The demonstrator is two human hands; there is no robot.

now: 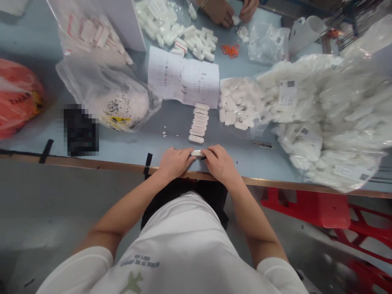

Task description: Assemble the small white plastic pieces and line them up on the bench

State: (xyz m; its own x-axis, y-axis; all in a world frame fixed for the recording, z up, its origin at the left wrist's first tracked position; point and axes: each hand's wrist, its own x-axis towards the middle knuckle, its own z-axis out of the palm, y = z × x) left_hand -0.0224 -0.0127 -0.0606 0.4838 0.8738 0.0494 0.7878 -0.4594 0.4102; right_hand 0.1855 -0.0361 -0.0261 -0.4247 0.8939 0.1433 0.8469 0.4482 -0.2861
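A small white connector housing [196, 153] with rows of holes is held near the table's front edge. My left hand [177, 161] is closed on its left end, thumb and fingers pinching it. At its right end my right hand [221, 163] grips it with bent fingers. A short dark piece [202, 158] shows by the right fingertips; its kind I cannot make out. Just beyond my hands, a column of several similar white housings [199, 124] lies on the table. Tiny white bits [164, 134] are scattered to the left of the column.
A printed sheet [183, 77] lies behind the column. Clear bags of white parts [241, 102] and a larger bag pile [337, 106] stand right, past a small metal tool [263, 145]. Left are a bag [119, 106] and a red bag [18, 98]. Another person's hands [223, 14] work opposite.
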